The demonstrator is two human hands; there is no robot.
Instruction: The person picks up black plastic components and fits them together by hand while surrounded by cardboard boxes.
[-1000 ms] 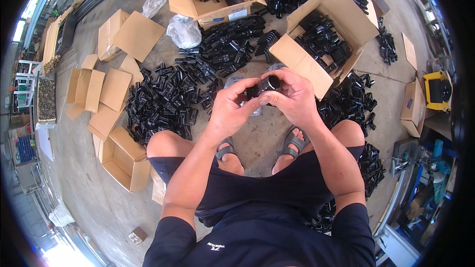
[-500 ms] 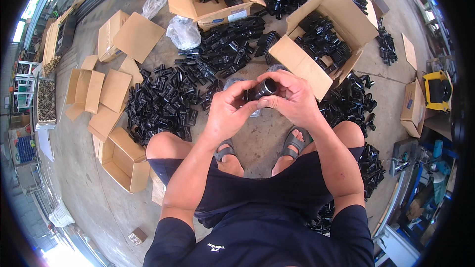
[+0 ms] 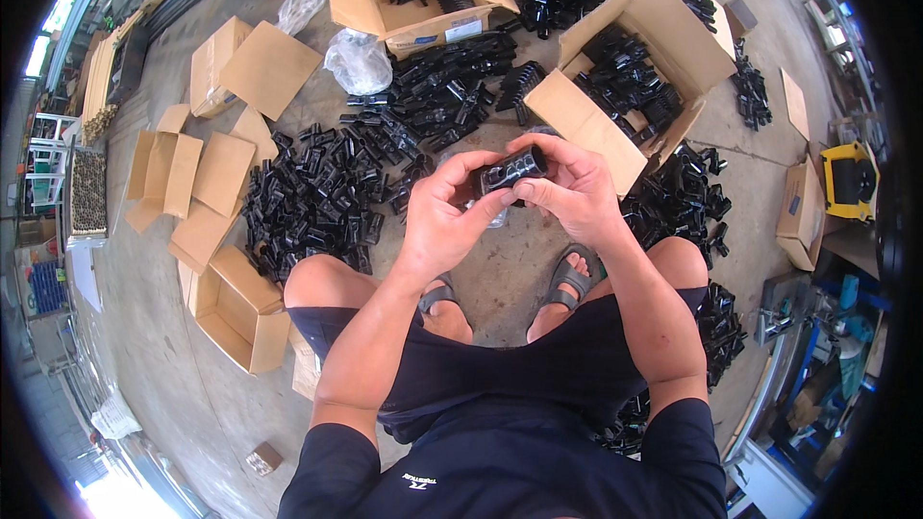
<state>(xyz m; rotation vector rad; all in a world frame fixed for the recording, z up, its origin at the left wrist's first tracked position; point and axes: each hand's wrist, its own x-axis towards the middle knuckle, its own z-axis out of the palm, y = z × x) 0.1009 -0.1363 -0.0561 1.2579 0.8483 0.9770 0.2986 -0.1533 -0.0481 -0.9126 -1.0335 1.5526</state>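
Observation:
A short, glossy black cylindrical part (image 3: 511, 169) is held up between both hands, over the floor in front of my feet. My left hand (image 3: 450, 207) grips its left end with thumb and fingers. My right hand (image 3: 575, 183) has its fingers round the far side and right end, with the thumb on the near side. The part lies sideways, its right end tilted a little away from me; my fingers hide both ends in part. Just behind the hands, some clear plastic (image 3: 498, 220) shows on the floor.
A large heap of black parts (image 3: 317, 197) lies at left. An open cardboard box (image 3: 586, 125) holding similar parts stands at front right, another box (image 3: 423, 34) farther off. Emptied cartons (image 3: 240, 317) lie left, a plastic bag (image 3: 358, 62) near the far box. A yellow-black case (image 3: 849, 180) sits at far right.
Both hands have turned the black cylindrical part, so its long side shows now instead of its open round end. The hands have stayed in nearly the same place.

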